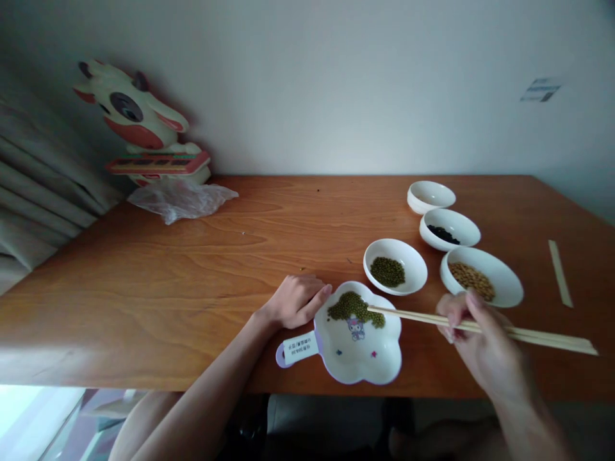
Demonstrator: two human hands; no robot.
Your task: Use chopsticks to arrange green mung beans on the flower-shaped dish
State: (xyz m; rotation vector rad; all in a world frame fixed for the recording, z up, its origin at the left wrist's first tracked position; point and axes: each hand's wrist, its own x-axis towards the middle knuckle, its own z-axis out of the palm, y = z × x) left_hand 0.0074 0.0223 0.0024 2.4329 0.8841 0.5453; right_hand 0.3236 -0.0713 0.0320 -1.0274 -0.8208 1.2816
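Observation:
My right hand (475,333) is closed around a pair of wooden chopsticks (413,315). Their tips rest at the green beans (350,306) in a white flower-shaped dish (339,365) with a purple rim and a labelled handle. A cartoon figure is printed inside it. Just left of the dish, my left hand (295,301) rests on the table with fingers loosely curled and the thumb near the rim. Behind the dish stands a white bowl of green beans (388,272). Tan beans (471,280) fill part of another bowl (507,285), partly behind my right hand.
Farther back are a bowl with black beans (442,234) and a white bowl (432,192) whose contents I cannot make out. A paper chopstick sleeve (560,274) lies right. A cow toy with keyboard (139,121) and a crumpled plastic bag (180,197) sit back left.

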